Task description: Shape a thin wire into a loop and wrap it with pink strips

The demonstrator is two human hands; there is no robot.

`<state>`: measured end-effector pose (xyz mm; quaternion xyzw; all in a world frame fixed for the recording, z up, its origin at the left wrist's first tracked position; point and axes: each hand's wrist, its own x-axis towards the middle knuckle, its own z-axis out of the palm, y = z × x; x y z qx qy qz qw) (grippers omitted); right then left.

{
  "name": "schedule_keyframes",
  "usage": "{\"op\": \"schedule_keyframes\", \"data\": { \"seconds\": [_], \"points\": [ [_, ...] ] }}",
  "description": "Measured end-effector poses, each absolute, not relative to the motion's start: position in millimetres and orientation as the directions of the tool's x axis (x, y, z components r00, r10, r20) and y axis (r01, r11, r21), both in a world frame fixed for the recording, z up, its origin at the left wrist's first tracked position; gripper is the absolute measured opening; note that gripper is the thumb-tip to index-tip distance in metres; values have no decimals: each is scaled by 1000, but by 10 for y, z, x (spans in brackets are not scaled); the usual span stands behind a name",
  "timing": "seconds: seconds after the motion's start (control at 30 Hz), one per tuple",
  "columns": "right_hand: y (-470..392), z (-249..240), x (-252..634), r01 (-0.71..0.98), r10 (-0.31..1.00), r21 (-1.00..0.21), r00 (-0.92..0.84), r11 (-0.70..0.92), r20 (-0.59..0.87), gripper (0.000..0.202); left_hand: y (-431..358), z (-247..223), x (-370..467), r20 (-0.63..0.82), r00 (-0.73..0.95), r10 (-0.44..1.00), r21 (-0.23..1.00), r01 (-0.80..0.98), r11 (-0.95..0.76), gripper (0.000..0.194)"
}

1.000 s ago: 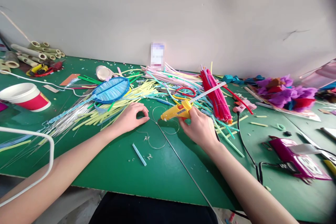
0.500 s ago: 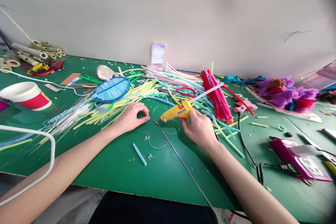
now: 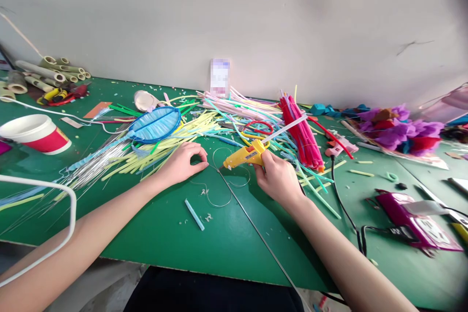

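My right hand (image 3: 281, 178) is wrapped round a yellow glue gun (image 3: 242, 157), its nozzle pointing left and slightly down. A whitish glue stick (image 3: 285, 128) juts from the gun's back. Just below the nozzle lies the end of a long thin metal rod (image 3: 256, 226), where a fine wire loop (image 3: 231, 199) meets it. With fingertips pinched together, my left hand (image 3: 185, 163) holds the fine wire close to that joint. A short light-blue tube (image 3: 194, 214) rests on the green table (image 3: 153, 234) in front, beside small clear scraps.
Behind my hands lie yellow fuzzy stems (image 3: 199, 129), a red bundle (image 3: 303, 136) and a blue leaf-shaped frame (image 3: 157, 125). A paper cup (image 3: 35, 134) and white cable (image 3: 71, 204) are left. At right are a magenta box (image 3: 417, 219) and black cord (image 3: 341, 204).
The glue stick's rear end sits slightly closer to the gun. Both hands stay in nearly the same place.
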<state>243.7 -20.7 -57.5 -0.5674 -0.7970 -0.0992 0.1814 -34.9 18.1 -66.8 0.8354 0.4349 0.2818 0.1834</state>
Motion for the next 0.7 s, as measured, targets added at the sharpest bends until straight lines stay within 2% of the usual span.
{"op": "schedule_keyframes", "data": {
  "seconds": [0.33,0.4,0.57,0.7],
  "points": [
    [-220,-567,2469,935,850,-42,-301,352,432,7,208,-707,-359,311,470,826,552,618,-560,13],
    [-216,-538,2463,952,867,-102,-217,290,448,10,212,-718,-365,309,470,827,552,619,-558,13],
    [-263,-221,2480,928,852,-355,94,112,515,32,207,-722,-371,309,462,831,553,624,-552,11],
    [-495,214,2734,905,788,-423,290,-43,543,50,196,-712,-366,318,454,832,559,619,-551,10]
  ]
}}
